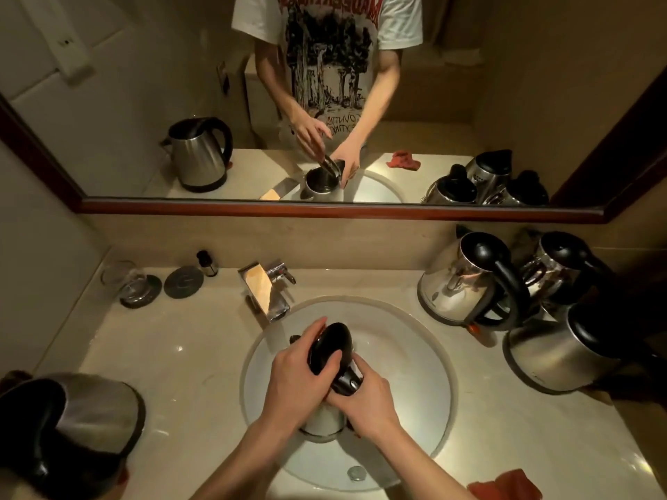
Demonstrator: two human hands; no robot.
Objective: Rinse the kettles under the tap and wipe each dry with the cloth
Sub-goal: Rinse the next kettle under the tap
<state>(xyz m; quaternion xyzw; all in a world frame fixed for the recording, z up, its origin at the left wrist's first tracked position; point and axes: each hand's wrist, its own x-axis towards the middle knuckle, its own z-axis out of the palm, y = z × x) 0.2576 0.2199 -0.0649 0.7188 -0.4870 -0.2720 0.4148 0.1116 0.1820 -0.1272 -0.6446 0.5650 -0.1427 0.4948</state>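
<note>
I hold one kettle (325, 420) upright over the centre of the sink (415, 341), spout toward the tap (269, 294) at 11 o'clock. My left hand (299, 373) curls over its raised black lid (334, 346), thumb pressed on the lid's near edge. My right hand (364, 402) wraps the black handle (348, 382) at the hinge end. Three more kettles (469, 279) stand grouped on the counter (180, 355) at 2 o'clock; another kettle (72, 427) sits at 8 o'clock. The red cloth (505, 487) lies on the counter at 5 o'clock. A glass (124, 279) on a coaster stands at 10 o'clock.
</note>
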